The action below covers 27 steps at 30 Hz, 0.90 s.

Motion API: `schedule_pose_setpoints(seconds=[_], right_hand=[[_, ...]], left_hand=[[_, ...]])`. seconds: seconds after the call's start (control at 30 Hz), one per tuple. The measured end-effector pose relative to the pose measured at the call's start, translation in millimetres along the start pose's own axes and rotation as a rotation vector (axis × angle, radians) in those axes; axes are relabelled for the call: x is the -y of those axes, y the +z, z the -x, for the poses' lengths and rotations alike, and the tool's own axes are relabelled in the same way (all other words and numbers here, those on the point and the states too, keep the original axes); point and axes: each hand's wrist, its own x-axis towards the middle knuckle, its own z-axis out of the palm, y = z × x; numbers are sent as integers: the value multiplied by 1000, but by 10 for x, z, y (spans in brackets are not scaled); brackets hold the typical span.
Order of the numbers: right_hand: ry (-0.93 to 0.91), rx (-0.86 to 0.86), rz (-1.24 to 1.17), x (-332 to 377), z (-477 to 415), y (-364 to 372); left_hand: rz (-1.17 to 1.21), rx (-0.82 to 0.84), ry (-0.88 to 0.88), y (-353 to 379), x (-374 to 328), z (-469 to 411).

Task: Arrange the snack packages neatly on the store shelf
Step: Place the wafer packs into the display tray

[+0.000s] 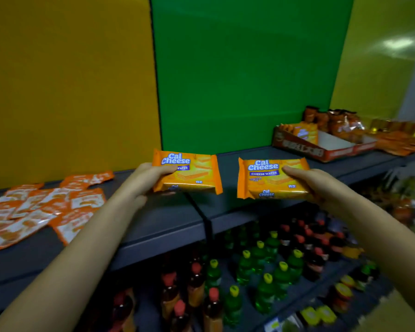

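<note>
Over shelf (168,219), left hand (149,178), right hand (307,180) grip packs (192,174) (266,182).

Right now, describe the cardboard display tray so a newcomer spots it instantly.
Follow the dark grey shelf below the green panel rightward. The red cardboard tray sits there, white inside, orange packs standing at its left end. It is the only box among loose packets.

Two orange wafer packs (187,172) with blue-and-white lettering, green back panel (244,73), yellow-orange side panel (67,82).
</note>
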Motion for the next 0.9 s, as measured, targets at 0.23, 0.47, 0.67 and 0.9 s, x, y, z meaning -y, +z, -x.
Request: schedule_pose_setpoints(seconds=[0.23,0.47,0.67,0.9], right_hand=[[15,-113,12,-181,-25,-1165],[17,-189,7,-254,-383,-1957],[-38,-213,-9,-213,-926,-2488],[-73,-314,21,15,-1812,-3094]], left_hand=[[69,127,-48,1370,79,-196],[20,199,-30,2368,-4,-577],[16,229,5,3185,-201,-1155],[-48,157,98,3987,-477,-1957]])
